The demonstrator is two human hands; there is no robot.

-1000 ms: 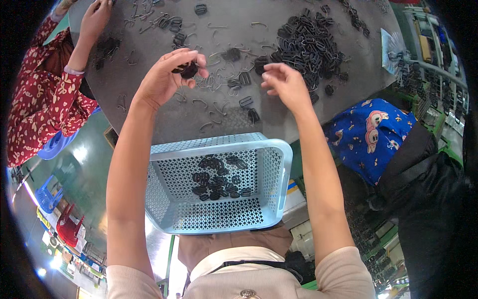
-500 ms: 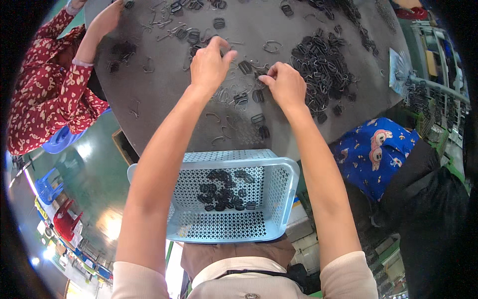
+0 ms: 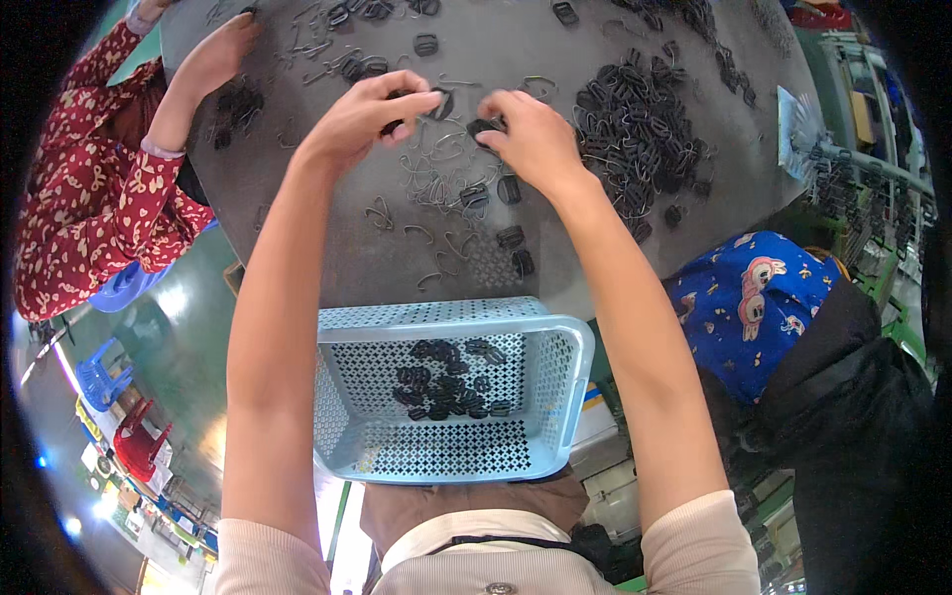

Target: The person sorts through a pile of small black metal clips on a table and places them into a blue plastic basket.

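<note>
My left hand (image 3: 355,121), fingers curled, pinches a black strap buckle (image 3: 442,103), and another dark piece shows under its fingers. To the right, my right hand (image 3: 540,141) grips a second black buckle (image 3: 483,128) between thumb and fingers. Both hands are just above the grey tabletop (image 3: 347,243), a short gap apart. Bent wire hooks (image 3: 436,164) and loose buckles (image 3: 509,189) lie below them. Beside my right hand is a large heap of black buckles (image 3: 635,129). A light-blue perforated basket (image 3: 580,397) near my body contains several black buckles (image 3: 436,382).
Across the left side, a co-worker's hand (image 3: 220,58) in a red patterned sleeve (image 3: 149,183) reaches over the table. More buckles (image 3: 362,67) and hooks are scattered at the far side. A blue patterned cloth (image 3: 744,307) is at the right, near a metal rack (image 3: 873,169).
My left hand has moved left and closed on a buckle. The right hand has moved up and left, now with a black buckle in its fingers. The co-worker's hand has shifted slightly.
</note>
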